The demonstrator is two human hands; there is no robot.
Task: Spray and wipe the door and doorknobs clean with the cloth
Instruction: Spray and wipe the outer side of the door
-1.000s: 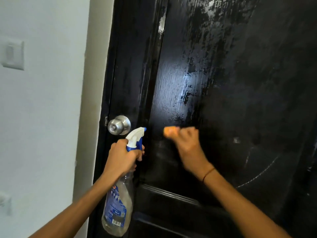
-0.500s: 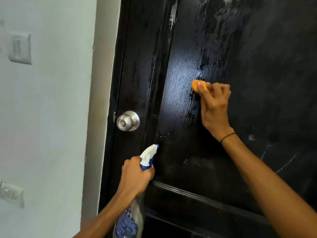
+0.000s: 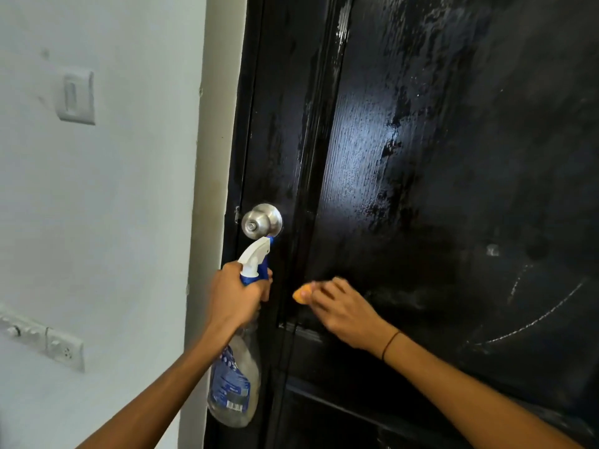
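Observation:
A black wooden door (image 3: 453, 157) fills the right of the view, its panel shiny with wet streaks. A round silver doorknob (image 3: 262, 221) sits at its left edge. My left hand (image 3: 235, 298) grips the neck of a clear spray bottle (image 3: 235, 384) with a white and blue nozzle just under the knob. My right hand (image 3: 343, 311) holds a small orange cloth (image 3: 302, 291) against the door, low on the panel and right of the bottle. Most of the cloth is hidden under my fingers.
A pale wall (image 3: 113, 222) lies left of the cream door frame (image 3: 210, 157). It carries a light switch (image 3: 76, 97) high up and a socket strip (image 3: 48, 341) lower down. White scratch marks (image 3: 534, 319) curve across the door's lower right.
My right hand has swept the cloth down from the middle of the panel to its lower part. My left hand has lifted the bottle up toward the knob.

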